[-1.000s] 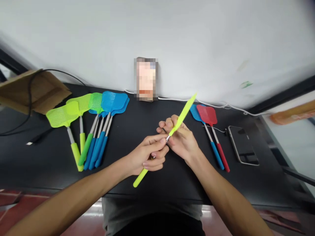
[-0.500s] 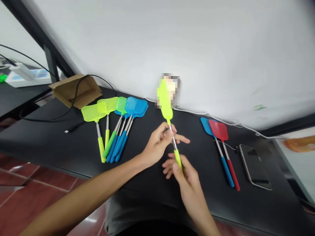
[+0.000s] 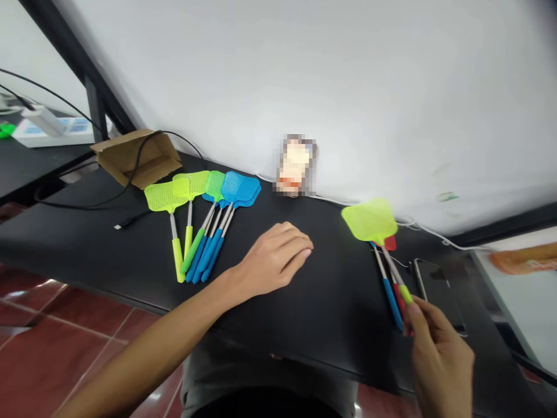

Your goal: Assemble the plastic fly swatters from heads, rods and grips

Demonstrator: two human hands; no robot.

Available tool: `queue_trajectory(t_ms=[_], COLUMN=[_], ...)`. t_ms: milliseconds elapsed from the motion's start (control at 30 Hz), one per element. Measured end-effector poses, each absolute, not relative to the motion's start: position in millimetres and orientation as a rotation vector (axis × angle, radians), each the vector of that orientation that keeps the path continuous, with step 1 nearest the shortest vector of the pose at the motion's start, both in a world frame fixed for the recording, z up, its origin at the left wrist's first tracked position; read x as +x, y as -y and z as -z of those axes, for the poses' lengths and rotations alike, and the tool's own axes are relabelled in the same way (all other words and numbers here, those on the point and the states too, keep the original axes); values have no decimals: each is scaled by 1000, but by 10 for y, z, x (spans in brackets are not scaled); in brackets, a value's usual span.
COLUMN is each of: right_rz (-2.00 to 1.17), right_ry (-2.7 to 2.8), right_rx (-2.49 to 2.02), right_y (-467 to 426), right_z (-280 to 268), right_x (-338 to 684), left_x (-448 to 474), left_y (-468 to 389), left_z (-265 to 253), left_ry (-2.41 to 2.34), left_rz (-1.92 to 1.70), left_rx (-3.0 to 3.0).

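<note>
Currently, dial centred on the left hand (image 3: 278, 258), twelve toward the wall: right hand (image 3: 441, 351) at four o'clock, thumb and fingers clamped on the handle of a yellow-green fly swatter (image 3: 369, 220). Left hand: palm down, fingers bent and side by side, nothing seen in it; palm hidden, so cannot tell whether it is closed on anything. The held swatter points up-left, its mesh head between two and three o'clock, overlapping a blue swatter (image 3: 393, 305) and a red swatter (image 3: 390, 242); contact uncertain. Step in hand, judged: positioning or laying down the swatter over that pair. Setting it there would call for lining its shaft up with theirs, lowering it flat and only then loosening the fingers, clear of the smartphone (image 3: 437, 284) just beyond the hand at three to four. Farther off, at nine to ten, lies a fanned group: yellow-green swatters (image 3: 166, 196), a green swatter (image 3: 214, 184), blue swatters (image 3: 241, 188). Behind it, cardboard box (image 3: 130, 157), ten o'clock.
</note>
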State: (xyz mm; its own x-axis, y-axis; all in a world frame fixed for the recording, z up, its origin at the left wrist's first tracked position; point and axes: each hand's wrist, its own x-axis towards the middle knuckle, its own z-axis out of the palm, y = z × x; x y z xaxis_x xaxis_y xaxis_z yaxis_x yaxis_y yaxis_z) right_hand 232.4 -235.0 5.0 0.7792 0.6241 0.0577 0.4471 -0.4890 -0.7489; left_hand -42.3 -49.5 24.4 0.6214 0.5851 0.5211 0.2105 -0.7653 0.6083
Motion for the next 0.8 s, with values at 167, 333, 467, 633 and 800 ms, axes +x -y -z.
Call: queue_trajectory(t_ms=[167, 333, 467, 633, 800], right_rz=[-14, 131, 349, 297, 11], right_ry=[926, 1021, 1030, 1289, 1528], right_rx=[-2432, -2382, -2201, -1845, -1534], right_y=[2397, 2257, 2080, 1728, 1343], right_z=[216, 273, 31, -262, -379], right_x=[2705, 2680, 2474, 2214, 1918], left_x=[-970, -1365, -1381, -1312, -1293], left_y=[523, 341, 141, 60, 274], left_z=[-227, -180, -133, -175, -434], left_ry=[-1286, -1994, -2113, -2154, -2130], left_rz=[-1150, -566, -180, -141, -588], left_rx=[2460, 2697, 2688, 2590, 2232])
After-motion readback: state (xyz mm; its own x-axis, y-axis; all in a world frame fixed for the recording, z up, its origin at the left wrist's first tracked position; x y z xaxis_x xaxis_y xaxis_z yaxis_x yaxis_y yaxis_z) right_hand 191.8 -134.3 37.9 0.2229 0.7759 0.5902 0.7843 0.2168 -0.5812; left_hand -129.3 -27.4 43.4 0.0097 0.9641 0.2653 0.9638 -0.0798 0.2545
